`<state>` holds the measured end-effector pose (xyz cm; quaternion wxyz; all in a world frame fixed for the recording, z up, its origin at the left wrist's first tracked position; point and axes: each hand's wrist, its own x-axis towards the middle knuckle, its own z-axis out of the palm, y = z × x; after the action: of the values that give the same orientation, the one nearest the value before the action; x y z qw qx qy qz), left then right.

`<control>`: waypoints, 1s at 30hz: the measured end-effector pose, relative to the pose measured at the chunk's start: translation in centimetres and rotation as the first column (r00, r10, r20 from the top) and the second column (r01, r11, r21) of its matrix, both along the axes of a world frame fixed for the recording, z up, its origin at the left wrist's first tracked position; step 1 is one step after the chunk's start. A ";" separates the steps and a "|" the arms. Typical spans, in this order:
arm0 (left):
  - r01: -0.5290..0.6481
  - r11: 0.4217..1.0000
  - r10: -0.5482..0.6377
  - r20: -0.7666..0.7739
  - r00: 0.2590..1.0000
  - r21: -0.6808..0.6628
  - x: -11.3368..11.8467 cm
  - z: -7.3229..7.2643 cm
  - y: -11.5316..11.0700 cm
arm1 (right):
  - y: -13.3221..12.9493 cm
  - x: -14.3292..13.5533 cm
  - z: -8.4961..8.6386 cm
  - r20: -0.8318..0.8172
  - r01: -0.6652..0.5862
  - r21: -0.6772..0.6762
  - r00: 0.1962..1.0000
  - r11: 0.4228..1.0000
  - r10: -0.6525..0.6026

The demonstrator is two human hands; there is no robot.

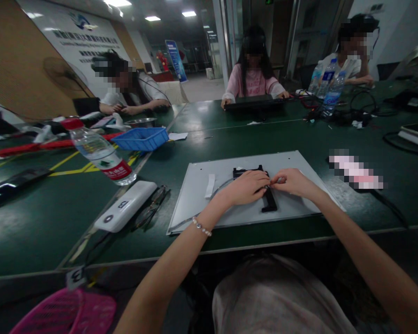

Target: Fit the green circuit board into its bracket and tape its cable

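A black plastic bracket [270, 199] with notched ends lies on a white board [202, 171] in front of me. My left hand [249, 185] curves over the bracket's middle, covering much of it, with its fingers closed down on it. My right hand [292, 182] is closed in a pinch just beside the left fingertips, over the bracket's right side. What sits between the right thumb and finger is too small to make out. A grey cable [226, 184] runs across the board and passes under my left wrist. A small white paper strip [210, 185] lies left of the bracket.
Left of the board are a white power bank [127, 206], glasses [151, 208], a tilted water bottle [102, 155] and a blue tray [142, 139]. A phone [357, 171] with a cable lies to the right. Several people sit around the table; bottles [330, 93] stand far right.
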<state>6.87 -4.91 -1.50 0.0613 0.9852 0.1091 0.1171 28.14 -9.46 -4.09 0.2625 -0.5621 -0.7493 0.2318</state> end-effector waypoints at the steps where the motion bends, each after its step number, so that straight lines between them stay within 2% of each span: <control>1: -0.003 1.000 0.003 -0.005 1.000 -0.001 0.0 0.0 0.0 | 0.0 0.0 0.0 -0.007 0.003 -0.008 1.000 1.000 -0.003; 13: 0.006 1.000 -0.006 0.005 1.000 -0.018 -0.1 0.2 0.5 | 0.0 0.5 0.0 -0.030 0.025 -0.026 0.999 0.999 -0.026; 16: 0.002 0.999 -0.001 0.021 1.000 -0.048 -0.3 1.1 0.6 | -0.2 0.7 0.3 -0.048 0.036 -0.030 0.998 0.999 -0.037; 18: -0.023 0.998 0.024 0.016 1.000 -0.056 -0.8 2.2 0.7 | -0.3 0.8 0.6 -0.067 0.058 -0.040 0.996 0.997 -0.061; 22: -0.174 0.983 0.174 -0.008 0.985 -0.054 -3.3 5.2 1.3 | -0.5 1.1 1.1 -0.115 0.118 -0.015 0.986 0.993 -0.118; 25: -0.329 0.944 0.329 -0.003 0.944 -0.020 -6.6 6.3 2.5 | -0.6 1.2 1.3 -0.138 0.144 0.043 0.981 0.989 -0.136; 27: -0.431 0.902 0.431 0.002 0.902 -0.020 -9.0 6.0 3.6 | -0.6 1.1 1.2 -0.146 0.129 0.100 0.983 0.987 -0.114; 30: -0.567 0.822 0.566 -0.039 0.824 -0.055 -11.7 4.3 4.9 | -0.6 0.9 0.9 -0.171 0.110 0.166 0.982 0.980 -0.081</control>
<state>-4.84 0.00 2.76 0.0544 0.9072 0.4008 0.1161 29.03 -10.03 -3.23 0.3821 -0.5515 -0.7147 0.1977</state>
